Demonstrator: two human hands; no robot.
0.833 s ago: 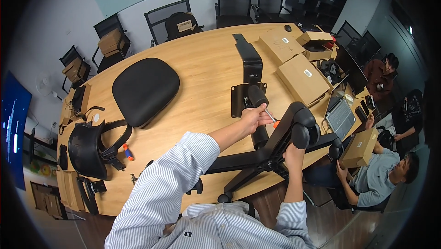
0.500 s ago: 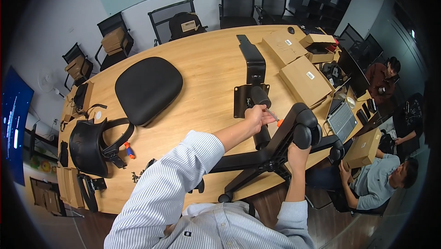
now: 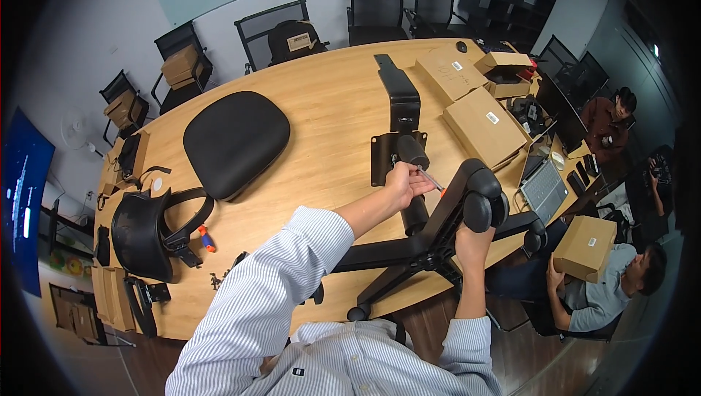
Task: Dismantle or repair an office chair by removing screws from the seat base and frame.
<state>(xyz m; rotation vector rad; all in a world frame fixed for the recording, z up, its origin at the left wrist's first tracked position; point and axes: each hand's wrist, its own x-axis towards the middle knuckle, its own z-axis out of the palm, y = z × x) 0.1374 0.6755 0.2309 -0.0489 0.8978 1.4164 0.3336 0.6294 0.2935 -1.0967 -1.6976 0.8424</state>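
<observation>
Tabletop [image 3: 328, 118] lies beneath screwdriver [image 3: 432, 180]; chairs [image 3: 376, 3] line wall [image 3: 95, 49].

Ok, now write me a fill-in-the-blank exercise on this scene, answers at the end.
1. The bare left hand is at a thin metal shaft that meets a part coloured ____.
2. The bare right hand is just ____ a rounded black caster wheel in the picture.
3. The padded black chair seat lies to the ____ of the bent black metal bracket.
4. A seated person holds a box of brown ____.

Missing words: orange; below; left; cardboard.
</observation>
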